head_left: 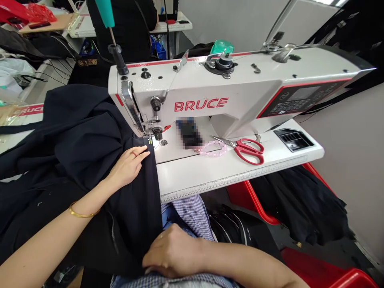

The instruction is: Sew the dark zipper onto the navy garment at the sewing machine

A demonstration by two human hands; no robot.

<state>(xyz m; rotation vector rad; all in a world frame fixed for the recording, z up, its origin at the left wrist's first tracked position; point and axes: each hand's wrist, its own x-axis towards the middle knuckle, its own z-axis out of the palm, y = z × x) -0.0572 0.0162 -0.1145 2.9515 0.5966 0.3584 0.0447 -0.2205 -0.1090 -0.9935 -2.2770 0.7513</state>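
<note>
Dark navy fabric [87, 144] spreads over the left of the sewing table, with its straight edge running under the presser foot of a white sewing machine [246, 92]. My left hand [127, 166] lies flat on this fabric just in front of the needle area, fingers stretched out. Close to my lap, my right hand [174, 250] is closed on the fabric's near end, its fingertips partly hidden. Red-handled scissors [248, 151] rest on the machine bed, beside a pink beaded loop [213, 149] and a blurred-out dark object [190, 134].
A ruler strip [207, 182] lines the table's front edge. Red bins [258, 200] with dark cloth [300, 204] stand below on the right. A turquoise-handled screwdriver [105, 14] stands upright at the machine's left end. Behind it sits a person in black [120, 28].
</note>
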